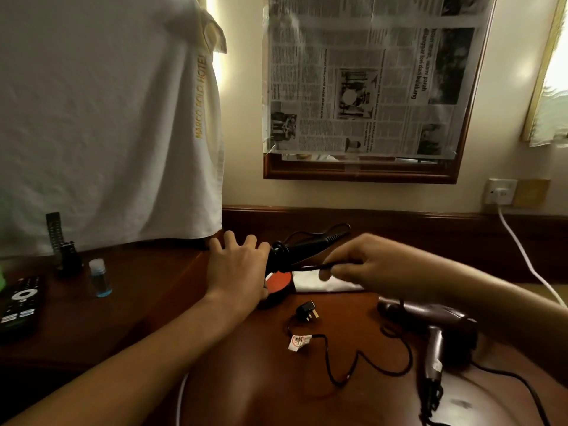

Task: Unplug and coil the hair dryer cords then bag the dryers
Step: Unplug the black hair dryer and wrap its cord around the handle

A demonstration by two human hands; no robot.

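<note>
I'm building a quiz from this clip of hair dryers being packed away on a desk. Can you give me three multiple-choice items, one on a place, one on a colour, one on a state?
1. Where does the loose black plug lie?
A. In the wall socket
B. On the desk, in front of the black dryer
C. In the right hand

2. What colour is the liquid in the small bottle?
A. Blue
B. Red
C. Yellow

3. What is the right hand doing?
A. Resting flat on the desk
B. Holding the remote
C. Pinching a black cord

Answers: 1 B, the plug rests on the desk with its cord trailing; 2 A, the bottle's lower half shows blue; 3 C, its fingers pinch the cord by the black dryer, which the left hand steadies.
</note>
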